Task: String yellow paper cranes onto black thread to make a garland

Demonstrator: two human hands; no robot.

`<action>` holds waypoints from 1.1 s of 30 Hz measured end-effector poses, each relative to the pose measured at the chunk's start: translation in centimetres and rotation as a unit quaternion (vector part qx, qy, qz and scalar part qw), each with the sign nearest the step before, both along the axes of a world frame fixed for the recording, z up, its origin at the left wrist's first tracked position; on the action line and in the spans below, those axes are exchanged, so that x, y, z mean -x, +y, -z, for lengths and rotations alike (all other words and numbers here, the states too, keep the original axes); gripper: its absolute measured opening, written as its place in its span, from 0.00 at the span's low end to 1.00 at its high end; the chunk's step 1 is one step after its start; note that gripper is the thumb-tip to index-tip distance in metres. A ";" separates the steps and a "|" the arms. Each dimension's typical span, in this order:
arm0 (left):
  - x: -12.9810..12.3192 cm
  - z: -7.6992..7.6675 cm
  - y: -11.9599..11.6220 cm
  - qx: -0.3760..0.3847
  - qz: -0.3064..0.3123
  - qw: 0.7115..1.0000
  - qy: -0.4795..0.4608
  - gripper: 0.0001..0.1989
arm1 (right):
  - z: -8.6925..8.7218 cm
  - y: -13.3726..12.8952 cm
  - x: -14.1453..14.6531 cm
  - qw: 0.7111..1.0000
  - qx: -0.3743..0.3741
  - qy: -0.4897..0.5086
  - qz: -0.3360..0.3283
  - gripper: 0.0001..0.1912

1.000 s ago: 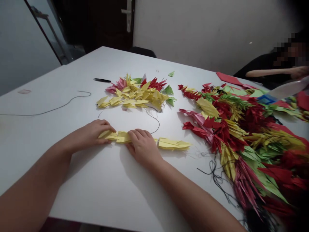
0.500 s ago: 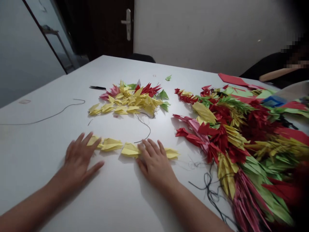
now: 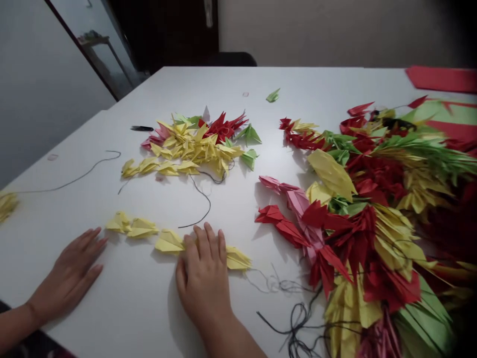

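Note:
A row of yellow folded-paper pieces (image 3: 142,227) lies across the white table (image 3: 122,303) in front of me. My right hand (image 3: 204,271) rests palm down over the middle of this row, fingers stretched out and covering part of it. Left of the row, my left hand (image 3: 72,271) lies flat with its thumb apart, touching no paper. Thin dark thread (image 3: 261,283) trails from the row's right end. Beyond my hands sits a pile of yellow, red, pink and green folded paper (image 3: 190,144), with a loose dark thread (image 3: 208,204) curling from it.
A large heap of folded-paper strands (image 3: 335,219) fills the right side, with tangled black string (image 3: 298,323) near me. A small dark blade-like tool (image 3: 141,129) lies left of the far pile. Red paper (image 3: 441,79) is at the back right; yellow paper (image 3: 7,206) shows at the left edge.
My left hand has drawn away to the left, off the end of the yellow row. My right hand stays on the row. The view has shifted, and the other person's arm has left it.

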State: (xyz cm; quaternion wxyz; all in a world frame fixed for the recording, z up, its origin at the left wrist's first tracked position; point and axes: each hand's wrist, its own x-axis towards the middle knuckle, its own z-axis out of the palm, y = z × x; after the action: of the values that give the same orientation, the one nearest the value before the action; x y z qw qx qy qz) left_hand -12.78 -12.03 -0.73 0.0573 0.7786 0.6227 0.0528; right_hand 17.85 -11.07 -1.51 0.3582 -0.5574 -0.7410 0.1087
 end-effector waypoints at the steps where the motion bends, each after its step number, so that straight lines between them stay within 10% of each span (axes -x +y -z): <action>1: -0.4 -0.2 -0.1 -0.004 -0.001 1.000 0.006 0.31 | 0.0 -0.1 0.1 1.000 0.009 0.004 -0.005 0.17; 11: -1.7 -1.7 -0.1 0.020 -0.005 0.998 0.054 0.29 | -0.3 0.4 0.0 0.999 0.031 0.020 -0.014 0.16; 26: 1.2 2.1 0.1 -0.104 0.074 0.991 0.051 0.32 | 0.3 1.5 0.6 0.989 -0.085 -0.123 0.020 0.17; 30: 1.1 2.2 0.3 -0.095 0.084 0.991 0.047 0.33 | -1.3 -1.8 1.6 0.990 -0.102 -0.097 -0.019 0.14; 33: 1.0 2.4 0.4 -0.102 0.090 0.990 0.048 0.34 | -1.4 -7.8 3.2 0.988 0.050 0.044 -0.143 0.14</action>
State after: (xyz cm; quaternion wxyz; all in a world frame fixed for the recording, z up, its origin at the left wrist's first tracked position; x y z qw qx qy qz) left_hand -13.78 -11.60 -3.12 -0.0485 0.8347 0.5437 0.0732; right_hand 14.67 -18.88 -0.07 0.3429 -0.4577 -0.7904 0.2197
